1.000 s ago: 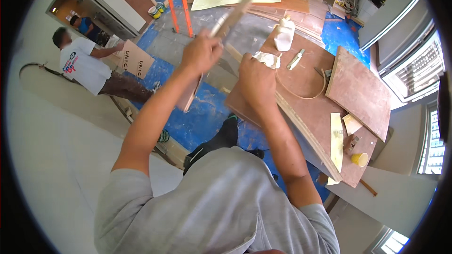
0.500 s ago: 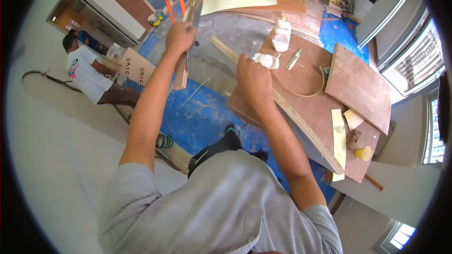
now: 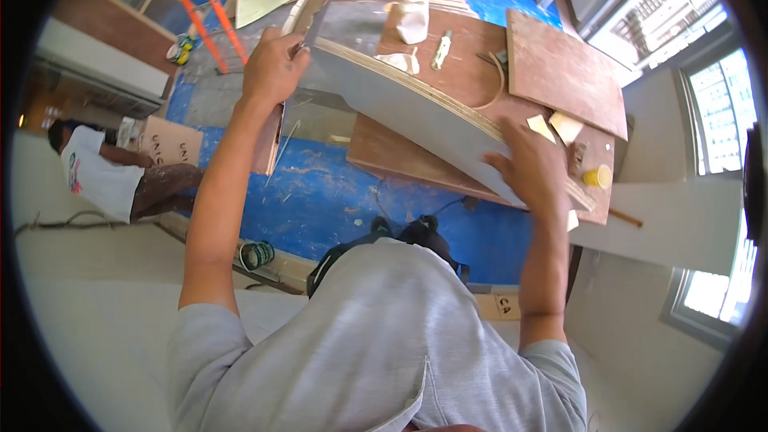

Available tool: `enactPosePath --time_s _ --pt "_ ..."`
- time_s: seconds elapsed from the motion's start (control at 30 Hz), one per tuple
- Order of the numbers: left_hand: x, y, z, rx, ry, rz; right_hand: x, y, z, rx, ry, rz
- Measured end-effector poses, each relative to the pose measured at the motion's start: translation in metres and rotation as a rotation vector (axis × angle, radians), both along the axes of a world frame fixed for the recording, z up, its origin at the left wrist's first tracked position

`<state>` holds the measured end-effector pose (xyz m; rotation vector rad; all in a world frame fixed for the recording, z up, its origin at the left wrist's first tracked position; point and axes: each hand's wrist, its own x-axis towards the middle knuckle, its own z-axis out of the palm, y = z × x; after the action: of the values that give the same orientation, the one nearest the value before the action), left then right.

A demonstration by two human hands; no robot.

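Observation:
My left hand point(image 3: 272, 68) is closed around a long narrow wooden board point(image 3: 320, 0) that slants up and away. A pale, thin piece beside its fingers is too unclear to name. A long plywood panel point(image 3: 400, 104) with a grey face and bare layered edge lies across the worktable, tilted toward me. Its far left end is close to my left hand. Over the panel's right part is my right hand point(image 3: 532, 160), thumb spread from the fingers and slightly blurred, holding nothing. Whether it touches the panel I cannot tell.
On the brown worktable point(image 3: 384, 144) are a white bottle point(image 3: 414, 20), crumpled white material point(image 3: 400, 60), a utility knife point(image 3: 442, 50), a loose board point(image 3: 564, 72) and a yellow cup point(image 3: 597, 176). An orange ladder point(image 3: 212, 12) stands far left. A person point(image 3: 104, 168) crouches at left.
My right hand has opened and moved right along the plywood panel. The panel now lies further left with its grey face more in view. My left hand still grips the narrow board.

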<state>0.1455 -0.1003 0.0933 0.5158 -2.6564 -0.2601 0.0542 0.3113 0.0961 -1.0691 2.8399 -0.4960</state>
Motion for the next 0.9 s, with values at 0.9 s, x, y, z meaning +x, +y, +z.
enactPosePath --time_s 0.9 --pt "-0.017 0.19 0.018 0.033 -0.104 0.248 -0.008 0.101 -0.009 0.078 0.173 0.258"
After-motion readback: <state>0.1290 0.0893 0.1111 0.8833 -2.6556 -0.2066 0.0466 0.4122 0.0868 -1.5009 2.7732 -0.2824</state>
